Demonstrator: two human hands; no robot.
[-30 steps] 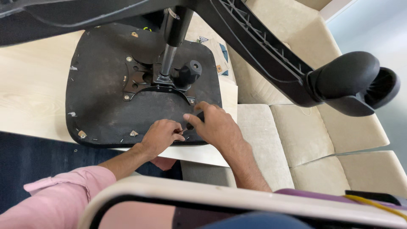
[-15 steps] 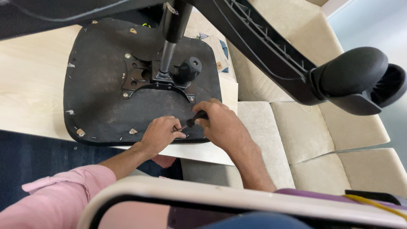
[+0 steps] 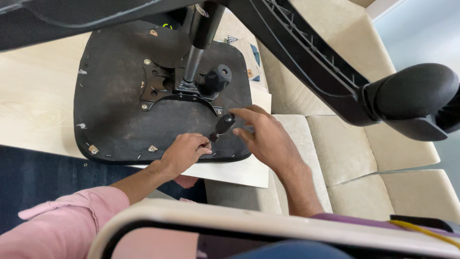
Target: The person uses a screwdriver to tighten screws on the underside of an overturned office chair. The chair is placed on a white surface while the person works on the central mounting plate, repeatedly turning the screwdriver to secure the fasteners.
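Black-handled screwdriver (image 3: 222,127) angled down onto the black fabric underside of an upturned chair seat (image 3: 120,110), near its front edge. Right hand (image 3: 265,139) fingers curled round the handle; left hand (image 3: 184,151) pinching the shaft by the tip. Seat lies on pale wooden table (image 3: 33,110), w/ beige cushioned sofa (image 3: 354,153) beside.

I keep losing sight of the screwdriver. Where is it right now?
In the head view, the screwdriver sits centre frame on the near edge of the black seat underside. The right hand grips its handle and the left hand steadies its tip.
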